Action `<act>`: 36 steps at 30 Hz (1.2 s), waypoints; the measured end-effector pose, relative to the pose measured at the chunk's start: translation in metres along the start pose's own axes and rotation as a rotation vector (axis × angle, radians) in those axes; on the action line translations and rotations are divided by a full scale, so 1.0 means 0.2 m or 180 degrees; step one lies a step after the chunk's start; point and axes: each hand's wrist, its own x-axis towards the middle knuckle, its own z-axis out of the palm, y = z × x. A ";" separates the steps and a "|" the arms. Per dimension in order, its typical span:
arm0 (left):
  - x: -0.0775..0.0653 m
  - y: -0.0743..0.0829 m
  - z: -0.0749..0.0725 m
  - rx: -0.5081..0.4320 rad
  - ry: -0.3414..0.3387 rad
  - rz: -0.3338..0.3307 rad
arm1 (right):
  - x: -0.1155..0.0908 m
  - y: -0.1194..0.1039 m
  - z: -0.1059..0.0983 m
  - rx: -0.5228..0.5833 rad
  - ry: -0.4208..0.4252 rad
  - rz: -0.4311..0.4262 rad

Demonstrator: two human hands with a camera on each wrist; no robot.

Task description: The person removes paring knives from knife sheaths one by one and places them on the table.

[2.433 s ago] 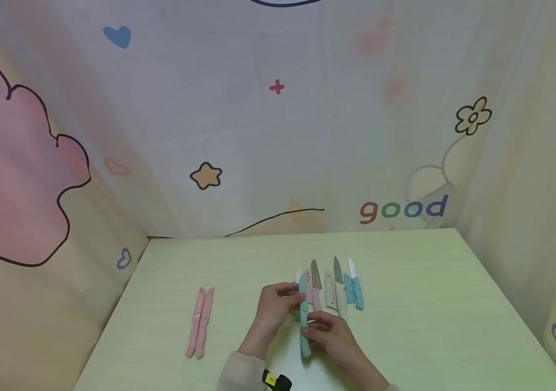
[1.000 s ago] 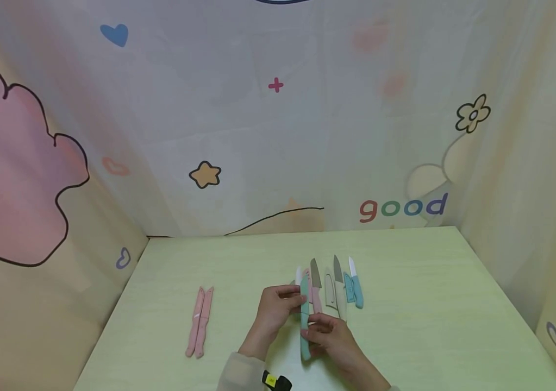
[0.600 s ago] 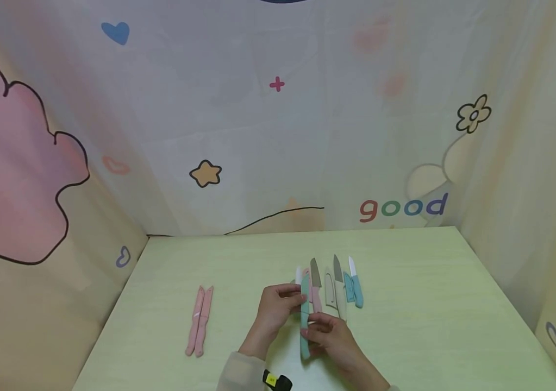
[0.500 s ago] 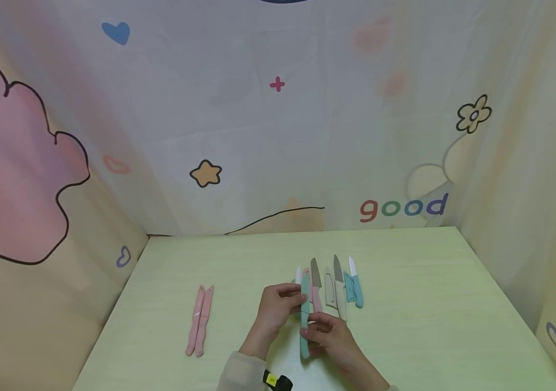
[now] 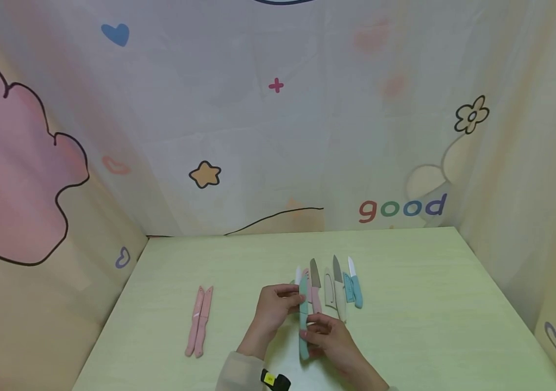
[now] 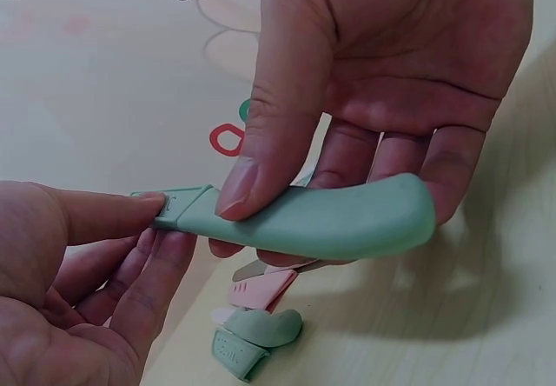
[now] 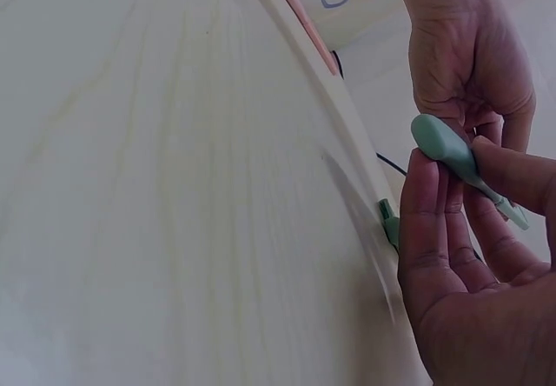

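A mint-green knife (image 6: 347, 221) is held up above the table, its blade covered by a matching green sheath (image 6: 187, 208). My left hand (image 5: 273, 309) pinches the sheath between thumb and fingers. Lower down, my right hand (image 5: 329, 336) grips the handle, thumb on one side and fingers on the other. In the right wrist view the butt of the handle points toward the camera. Just beyond the hands, a second, smaller green handle (image 6: 265, 327) and a green sheath (image 6: 239, 351) lie on the table, partly hidden in the head view.
Bare-bladed knives lie in a row behind the hands: pink (image 5: 315, 277), cream (image 5: 339, 290) and blue (image 5: 357, 288). Beside them are a pink sheath (image 5: 308, 285), a cream sheath (image 5: 329, 293) and a blue sheath (image 5: 348, 288). Two sheathed pink knives (image 5: 204, 326) lie at the left.
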 end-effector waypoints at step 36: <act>0.02 0.01 -0.01 0.0072 0.0037 -0.0010 | -0.06 -0.01 0.03 -0.0005 -0.0064 0.0017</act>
